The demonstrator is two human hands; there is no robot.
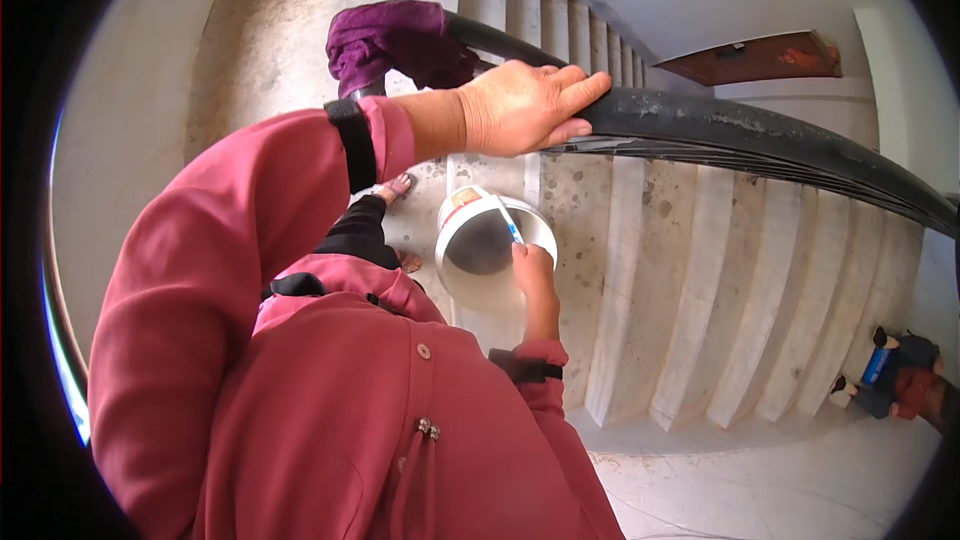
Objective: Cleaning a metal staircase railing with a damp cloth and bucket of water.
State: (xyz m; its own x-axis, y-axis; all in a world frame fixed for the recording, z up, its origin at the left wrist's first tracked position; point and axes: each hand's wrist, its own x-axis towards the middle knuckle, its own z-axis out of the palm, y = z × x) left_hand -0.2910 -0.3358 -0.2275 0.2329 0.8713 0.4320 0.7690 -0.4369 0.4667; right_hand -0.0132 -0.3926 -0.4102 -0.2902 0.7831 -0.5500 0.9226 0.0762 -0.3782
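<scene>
My left hand (529,106) lies over a dark handrail (697,112) with scuffed paint, fingers across its top and thumb on the near side. Behind the wrist, a purple cloth (386,37) is draped over the rail's bend. Lower down, my right hand (534,270) grips the bail handle (504,214) of a white plastic bucket (442,270). The handle has a blue-marked white grip. Looking into the bucket, I see a grey area at its bottom; whether it holds liquid I cannot tell.
Concrete stairs (679,292) run off to the right, below the rail. Another flight (555,11) lies beyond it. A person (904,375) with a blue object is at the far right. A reddish-brown door (750,60) shows at upper right. My sandalled feet (395,187) are beside the bucket.
</scene>
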